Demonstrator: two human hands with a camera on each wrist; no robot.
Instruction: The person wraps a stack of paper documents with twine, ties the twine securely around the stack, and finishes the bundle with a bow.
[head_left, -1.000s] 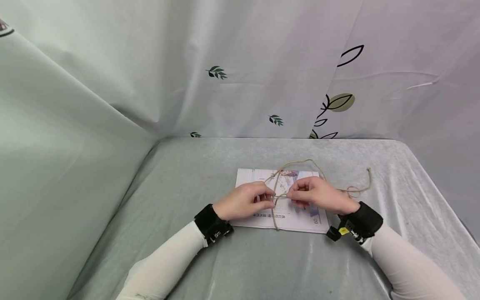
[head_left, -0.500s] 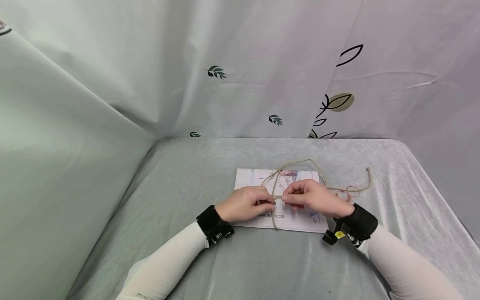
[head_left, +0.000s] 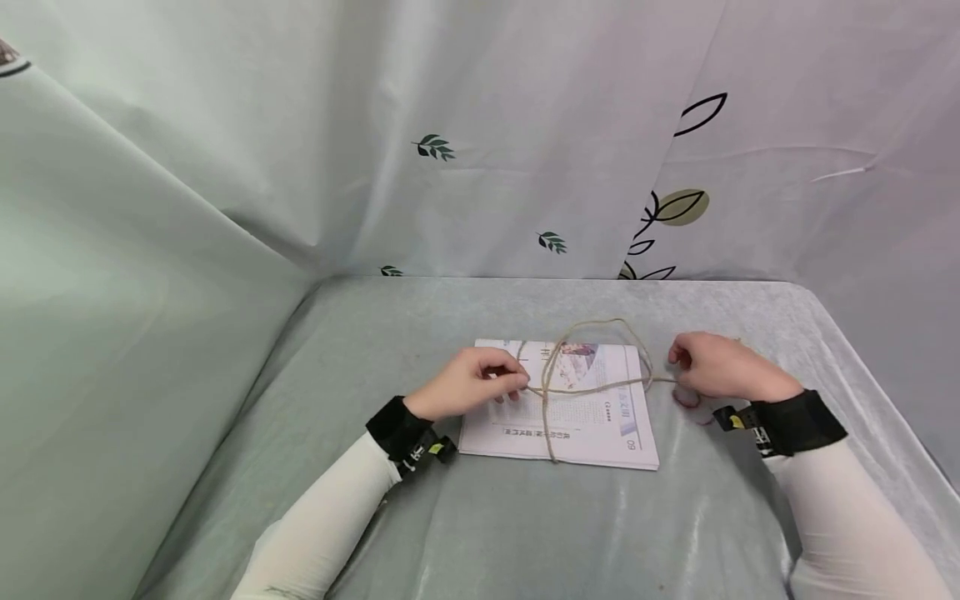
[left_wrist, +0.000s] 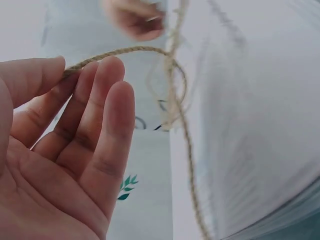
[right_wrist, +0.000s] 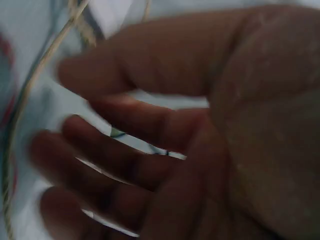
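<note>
A flat stack of folded newspaper (head_left: 600,437) lies on the table, with brown twine (head_left: 546,421) running across it from back to front. My left hand (head_left: 480,383) is over the stack's left part. It pinches a length of the twine (left_wrist: 125,50) between thumb and index finger, the other fingers spread. My right hand (head_left: 723,367) is off the stack's right edge, above the table. In the right wrist view, the blurred fingers (right_wrist: 100,150) are loosely bent with nothing visible between them. A strand of twine (right_wrist: 30,85) passes beside that hand, partly hidden by it in the head view.
A loose loop of twine (head_left: 615,322) extends beyond the stack's back edge. Thin red thread (head_left: 686,400) lies near the right hand. Grey cloth covers the table (head_left: 540,533), and pale curtains (head_left: 480,208) with leaf prints hang at the back and left.
My right hand has left the crossing of the twine and moved right, off the stack. The left hand has shifted slightly left and back, drawing twine with it; a strand now lies across the newspaper.
</note>
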